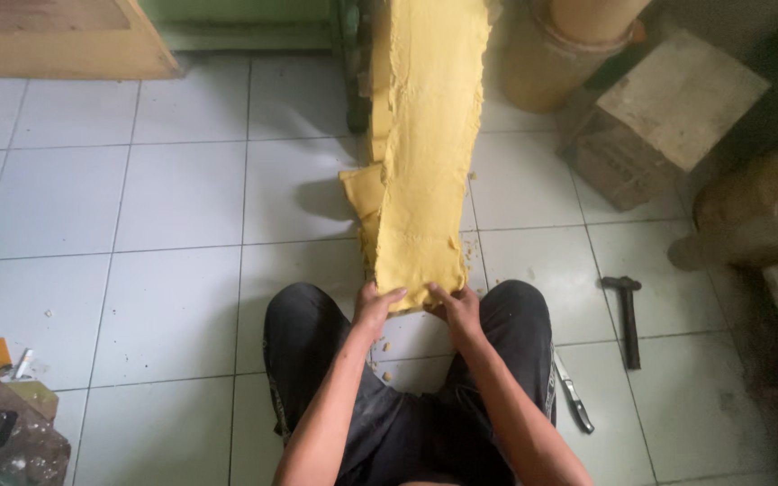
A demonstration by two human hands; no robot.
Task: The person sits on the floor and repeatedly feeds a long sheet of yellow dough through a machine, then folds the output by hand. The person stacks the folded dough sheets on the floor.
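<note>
1. The long yellow dough sheet (pixel 425 135) hangs down from the machine (pixel 353 63) to the tiled floor (pixel 173 198), its lower end between the person's knees.
2. Left hand (pixel 375 306) and right hand (pixel 459 308) are each closed on a bottom corner — thumbs on top.
3. Judged best: pull evenly, both corners level, so the sheet doesn't tear.
4. A hammer (pixel 627 317) and a knife (pixel 574 396) lie on the floor to the right.
</note>
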